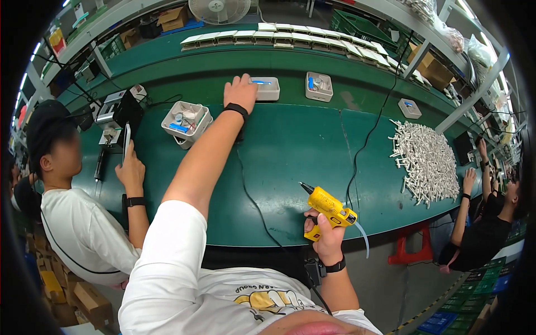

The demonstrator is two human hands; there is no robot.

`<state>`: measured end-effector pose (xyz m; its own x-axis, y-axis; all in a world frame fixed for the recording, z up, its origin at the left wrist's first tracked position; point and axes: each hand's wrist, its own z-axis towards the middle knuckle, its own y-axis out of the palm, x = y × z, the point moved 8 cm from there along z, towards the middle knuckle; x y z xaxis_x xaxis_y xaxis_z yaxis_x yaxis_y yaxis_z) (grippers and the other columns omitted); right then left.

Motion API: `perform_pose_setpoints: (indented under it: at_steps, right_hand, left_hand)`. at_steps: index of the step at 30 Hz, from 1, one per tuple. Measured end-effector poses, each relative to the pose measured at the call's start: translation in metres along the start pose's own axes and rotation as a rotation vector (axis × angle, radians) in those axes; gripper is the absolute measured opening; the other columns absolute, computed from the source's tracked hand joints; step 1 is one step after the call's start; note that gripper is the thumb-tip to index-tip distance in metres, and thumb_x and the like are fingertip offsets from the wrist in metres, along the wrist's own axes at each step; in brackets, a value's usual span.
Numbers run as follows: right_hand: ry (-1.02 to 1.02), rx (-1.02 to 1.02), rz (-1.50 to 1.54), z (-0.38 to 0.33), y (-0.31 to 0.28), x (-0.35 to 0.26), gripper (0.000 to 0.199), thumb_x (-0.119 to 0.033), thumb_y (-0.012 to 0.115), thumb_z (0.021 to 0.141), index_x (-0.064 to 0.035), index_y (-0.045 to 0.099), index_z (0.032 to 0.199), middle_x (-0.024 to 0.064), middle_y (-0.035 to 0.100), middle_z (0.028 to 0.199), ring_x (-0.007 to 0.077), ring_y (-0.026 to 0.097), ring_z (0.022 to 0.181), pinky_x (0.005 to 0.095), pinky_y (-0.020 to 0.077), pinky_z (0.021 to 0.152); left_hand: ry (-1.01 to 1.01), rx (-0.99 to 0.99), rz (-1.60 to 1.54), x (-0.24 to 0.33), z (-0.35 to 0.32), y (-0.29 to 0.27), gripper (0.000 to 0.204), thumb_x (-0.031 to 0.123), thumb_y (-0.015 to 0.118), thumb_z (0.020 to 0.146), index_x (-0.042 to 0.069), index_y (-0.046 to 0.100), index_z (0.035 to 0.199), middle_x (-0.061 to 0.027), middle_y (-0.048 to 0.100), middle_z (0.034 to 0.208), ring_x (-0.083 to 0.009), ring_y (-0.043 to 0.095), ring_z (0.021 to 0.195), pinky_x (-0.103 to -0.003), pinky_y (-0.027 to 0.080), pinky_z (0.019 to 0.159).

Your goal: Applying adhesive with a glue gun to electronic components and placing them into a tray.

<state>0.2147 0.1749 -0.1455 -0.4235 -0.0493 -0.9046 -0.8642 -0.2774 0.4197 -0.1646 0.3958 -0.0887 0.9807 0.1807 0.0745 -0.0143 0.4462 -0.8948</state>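
My left arm is stretched far across the green bench. My left hand (240,93) closes on the left end of a shallow white plastic box (269,94), which has a blue part (261,82) inside; some fingertips are hidden. Close to my body, my right hand (328,235) grips a yellow hot glue gun (328,206) by its handle. Its dark nozzle points up and left, over the bench top. A translucent glue stick (364,237) curves down from the gun's back end.
White boxes with blue parts (187,121) stand left of my forearm; another box (319,86) sits right of my left hand. A pile of small white pieces (425,162) covers the right side. A black cable (365,142) crosses the bench (290,151). Co-workers sit at both sides.
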Motion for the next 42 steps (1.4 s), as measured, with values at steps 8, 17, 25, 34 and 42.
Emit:
perform_pose_setpoints:
  at_steps: [8,17,25,34,42]
  right_hand:
    - [-0.031,0.001,0.046,0.002,-0.004,0.008,0.033,-0.015,0.067,0.104,0.0035,0.063,0.131,0.0193,0.075,0.108,0.0190,0.067,0.074,0.0345,0.0565,0.068]
    - [-0.025,0.048,-0.049,0.007,0.002,-0.005,0.026,-0.023,0.061,0.107,0.0020,0.061,0.113,0.0192,0.067,0.105,0.0181,0.060,0.068,0.0346,0.0512,0.064]
    - [0.022,0.051,-0.149,0.005,0.011,-0.005,0.025,-0.023,0.061,0.108,0.0010,0.062,0.113,0.0185,0.067,0.105,0.0177,0.060,0.068,0.0349,0.0516,0.065]
    - [0.088,-0.088,-0.279,-0.004,0.035,-0.005,0.023,-0.017,0.063,0.106,0.0025,0.065,0.118,0.0196,0.073,0.109,0.0167,0.064,0.073,0.0307,0.0535,0.066]
    - [0.238,-0.312,-0.566,0.010,0.108,-0.025,0.025,-0.018,0.068,0.104,0.0024,0.070,0.119,0.0106,0.075,0.101,0.0126,0.064,0.075,0.0278,0.0524,0.067]
  left_hand:
    - [0.236,0.139,-0.572,0.043,-0.109,-0.111,0.020,0.013,0.084,0.084,0.006,0.068,0.096,-0.0164,0.055,0.151,-0.0425,0.048,0.140,-0.051,0.047,0.113]
    - [0.262,-0.193,-0.689,0.034,-0.283,-0.160,0.021,0.013,0.085,0.084,0.005,0.067,0.088,-0.0170,0.059,0.150,-0.0438,0.054,0.136,-0.049,0.051,0.109]
    - [0.004,-0.037,-0.603,0.009,-0.272,-0.158,0.014,0.016,0.083,0.086,0.006,0.074,0.088,-0.0086,0.074,0.118,-0.0316,0.068,0.103,-0.044,0.057,0.088]
    - [-0.054,-0.158,-0.624,0.003,-0.273,-0.142,0.014,0.015,0.082,0.088,0.003,0.076,0.087,-0.0061,0.077,0.103,-0.0292,0.068,0.087,-0.042,0.056,0.076]
    - [-0.321,0.145,-1.107,-0.008,-0.301,-0.126,0.011,0.008,0.075,0.098,-0.002,0.069,0.095,-0.0141,0.077,0.107,-0.0226,0.070,0.083,-0.035,0.057,0.077]
